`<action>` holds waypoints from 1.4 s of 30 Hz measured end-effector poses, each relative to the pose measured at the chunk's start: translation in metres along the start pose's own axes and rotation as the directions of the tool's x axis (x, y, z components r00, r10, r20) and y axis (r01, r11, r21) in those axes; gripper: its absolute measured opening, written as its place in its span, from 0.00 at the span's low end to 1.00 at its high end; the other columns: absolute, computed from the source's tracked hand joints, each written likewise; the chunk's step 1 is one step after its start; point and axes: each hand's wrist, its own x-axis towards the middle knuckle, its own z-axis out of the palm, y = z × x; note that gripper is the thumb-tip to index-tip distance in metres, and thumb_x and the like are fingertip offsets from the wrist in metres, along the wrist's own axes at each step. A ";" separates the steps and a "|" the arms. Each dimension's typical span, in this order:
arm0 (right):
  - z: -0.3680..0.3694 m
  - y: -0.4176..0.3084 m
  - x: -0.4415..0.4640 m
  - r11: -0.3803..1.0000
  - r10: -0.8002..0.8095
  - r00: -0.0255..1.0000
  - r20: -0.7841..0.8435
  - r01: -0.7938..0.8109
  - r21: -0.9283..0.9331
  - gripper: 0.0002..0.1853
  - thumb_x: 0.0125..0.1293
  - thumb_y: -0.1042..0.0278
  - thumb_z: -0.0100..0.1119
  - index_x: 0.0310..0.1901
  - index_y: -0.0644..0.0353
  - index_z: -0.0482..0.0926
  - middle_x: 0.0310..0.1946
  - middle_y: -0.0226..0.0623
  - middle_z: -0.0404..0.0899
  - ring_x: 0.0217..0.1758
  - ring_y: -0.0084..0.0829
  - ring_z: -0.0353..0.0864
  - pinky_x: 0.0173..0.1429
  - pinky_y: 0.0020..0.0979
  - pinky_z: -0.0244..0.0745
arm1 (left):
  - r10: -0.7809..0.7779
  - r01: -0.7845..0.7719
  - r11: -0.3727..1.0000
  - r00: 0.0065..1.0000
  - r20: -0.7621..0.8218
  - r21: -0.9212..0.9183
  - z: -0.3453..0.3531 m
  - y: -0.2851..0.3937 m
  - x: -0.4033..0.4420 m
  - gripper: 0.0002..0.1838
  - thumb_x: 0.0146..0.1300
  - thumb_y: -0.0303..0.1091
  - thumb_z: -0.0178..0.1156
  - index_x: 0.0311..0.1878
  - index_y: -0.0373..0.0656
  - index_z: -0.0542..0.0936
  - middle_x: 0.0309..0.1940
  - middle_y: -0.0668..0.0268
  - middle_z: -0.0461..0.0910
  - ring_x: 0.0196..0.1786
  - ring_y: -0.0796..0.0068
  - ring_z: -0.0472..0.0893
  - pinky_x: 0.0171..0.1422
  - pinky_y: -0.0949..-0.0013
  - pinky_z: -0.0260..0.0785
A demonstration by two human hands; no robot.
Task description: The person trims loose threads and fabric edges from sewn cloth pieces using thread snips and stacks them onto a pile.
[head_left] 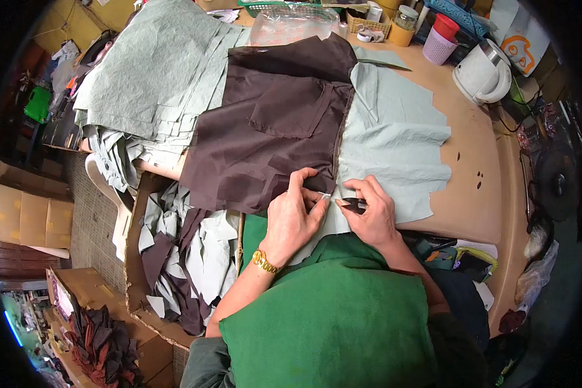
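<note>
Dark brown fabric (233, 136) with a patch-like piece on it lies on the table, joined along a seam to pale grey-green fabric (394, 142) on its right. At the lower end of that seam, my left hand (295, 210), with a gold watch (264, 260) on the wrist, pinches a small whitish bit of the edge. Just to its right, my right hand (372, 210) is closed round a small black tool (354, 205), its thumb and fingertips close to the same edge. The tool's tip is too small to make out.
Stacked pale fabric (149, 71) covers the table's left side. Below it stands a cardboard box (134, 284) of scraps. A white kettle (482, 72), a pink cup (440, 48) and a jar (403, 27) stand at the back right of the tan table (475, 187).
</note>
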 end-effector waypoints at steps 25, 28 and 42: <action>-0.001 0.016 -0.005 0.928 -0.251 0.959 0.128 0.277 -0.251 0.15 0.58 0.67 0.69 0.48 0.56 0.85 0.34 0.35 0.76 0.28 0.43 0.80 0.35 0.41 0.76 | -0.144 0.138 0.976 0.989 -0.021 -0.169 -0.005 -0.016 0.014 0.21 0.59 0.20 0.63 0.52 0.39 0.66 0.27 0.67 0.82 0.29 0.84 0.78 0.38 0.74 0.71; -0.011 0.007 -0.010 0.953 -0.239 0.936 0.258 0.277 -0.123 0.22 0.49 0.75 0.65 0.50 0.54 0.83 0.33 0.33 0.78 0.33 0.44 0.82 0.39 0.45 0.77 | -0.149 0.150 0.988 0.988 0.035 -0.031 -0.018 -0.015 0.001 0.17 0.59 0.21 0.62 0.48 0.41 0.67 0.24 0.67 0.78 0.27 0.81 0.76 0.37 0.73 0.71; -0.127 0.084 0.133 0.955 0.236 0.970 -0.058 -0.243 -0.172 0.15 0.60 0.63 0.72 0.41 0.67 0.82 0.36 0.42 0.86 0.41 0.32 0.84 0.50 0.33 0.77 | 0.759 -0.905 0.303 0.039 -0.649 0.299 -0.228 0.129 -0.092 0.17 0.69 0.40 0.56 0.32 0.34 0.73 0.30 0.61 0.68 0.34 0.65 0.66 0.41 0.62 0.61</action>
